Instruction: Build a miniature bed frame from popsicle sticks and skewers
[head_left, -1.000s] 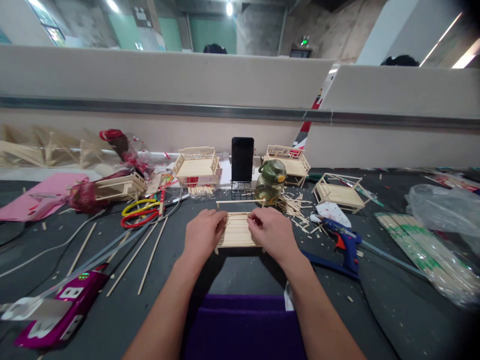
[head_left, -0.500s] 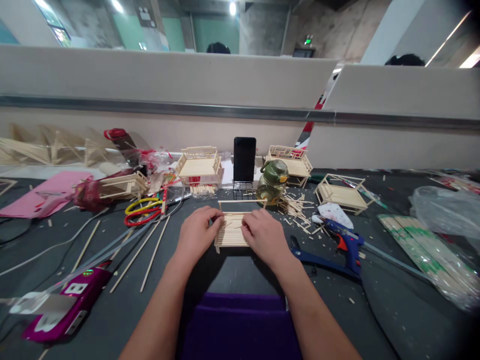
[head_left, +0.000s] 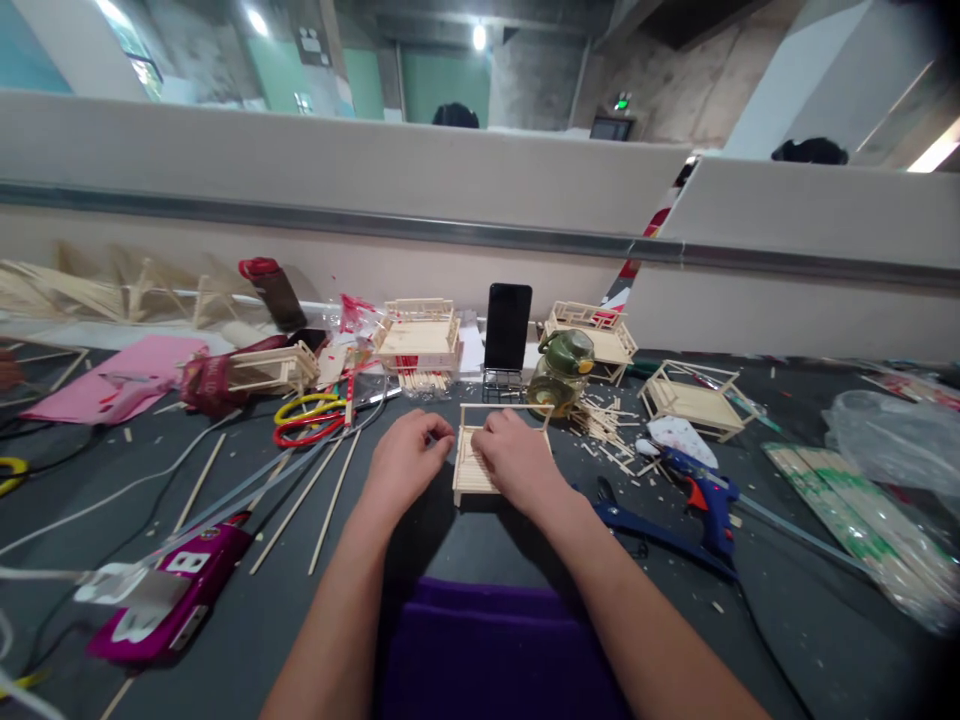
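Note:
A small wooden stick-built model [head_left: 469, 470] with a slatted top and a raised rail along its far side stands on the dark table in front of me. My right hand [head_left: 517, 460] reaches over its middle and right part, fingers bent down and held together at the slats. Whatever is between those fingertips is hidden. Just off the model's left edge is my left hand [head_left: 409, 460], fingers curled and a gap between thumb and forefinger. Nothing shows in it.
A phone [head_left: 508, 325] stands behind the model beside a green bottle [head_left: 559, 370]. Similar wooden models [head_left: 418, 335] line the back. To the right lie stick scraps [head_left: 604, 420] and a blue glue gun [head_left: 705, 495]; to the left, scissors [head_left: 307, 430], long sticks and a magenta power strip [head_left: 176, 600].
My right hand has shifted left across the model toward its middle. My left hand has come away from the model's left edge. The whole view has swung slightly left.

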